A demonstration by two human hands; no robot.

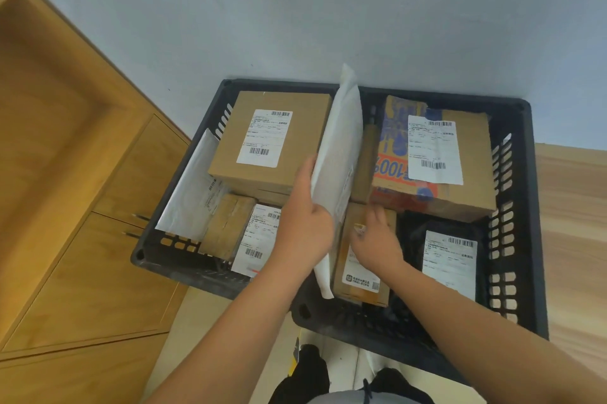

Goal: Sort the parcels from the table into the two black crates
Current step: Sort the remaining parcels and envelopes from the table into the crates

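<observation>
White and limp, the flat plastic mailer [338, 153] stands on edge over the shared rims of the two black slatted crates [525, 173], my left hand [303, 223] clenched around its lower edge. My right hand [374, 239] rests with fingers loose on a small brown carton [361, 285] against the right crate's left wall. I judge the mailer could buckle and fall either way; crowded cardboard boxes [272, 140] leave little room.

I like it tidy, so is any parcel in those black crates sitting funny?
Yes. The white mailer stands on edge between the two crates, held by the left hand, not lying flat. Another white envelope leans against the left crate's side wall. The boxes lie flat.
</observation>
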